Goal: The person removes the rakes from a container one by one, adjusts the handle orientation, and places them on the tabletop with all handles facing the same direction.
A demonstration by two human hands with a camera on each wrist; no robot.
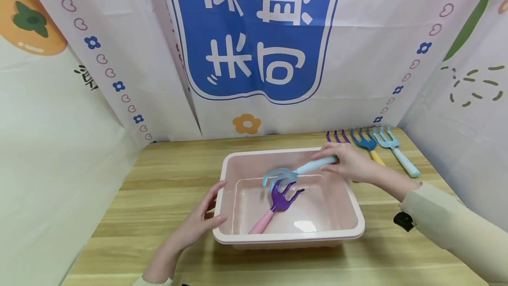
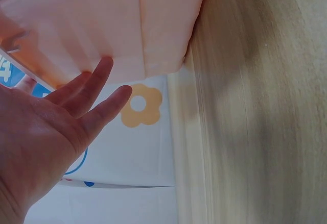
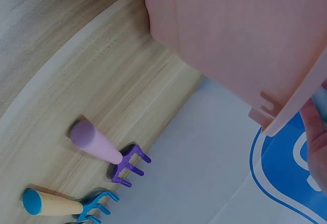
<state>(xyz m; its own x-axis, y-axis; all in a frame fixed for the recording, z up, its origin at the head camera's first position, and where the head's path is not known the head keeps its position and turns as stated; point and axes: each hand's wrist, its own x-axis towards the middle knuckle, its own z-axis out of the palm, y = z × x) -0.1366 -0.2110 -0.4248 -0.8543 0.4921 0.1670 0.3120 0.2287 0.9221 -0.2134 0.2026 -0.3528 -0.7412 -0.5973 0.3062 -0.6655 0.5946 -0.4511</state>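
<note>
A pale pink plastic basin (image 1: 289, 236) stands on the wooden table. My right hand (image 1: 349, 162) holds a light blue hand rake (image 1: 315, 165) by the end of its handle, above the basin, with the prongs inside pointing left. Beneath those prongs a purple hand rake (image 1: 281, 201) with a pink handle lies in the basin. At the basin's left side is my left hand (image 1: 192, 228), fingers spread and loosely bent along the rim and wall. The left wrist view shows its palm (image 2: 46, 132) beside the basin's outer wall (image 2: 117, 20). In the right wrist view, only part of my right hand (image 3: 318, 152) shows.
Right of the basin, several hand rakes lie in a row: a purple one (image 1: 337, 137), a blue one with a yellow handle (image 1: 366, 143) and a light blue one (image 1: 398, 153). A printed cloth (image 1: 166, 100) hangs behind the table (image 1: 158, 189).
</note>
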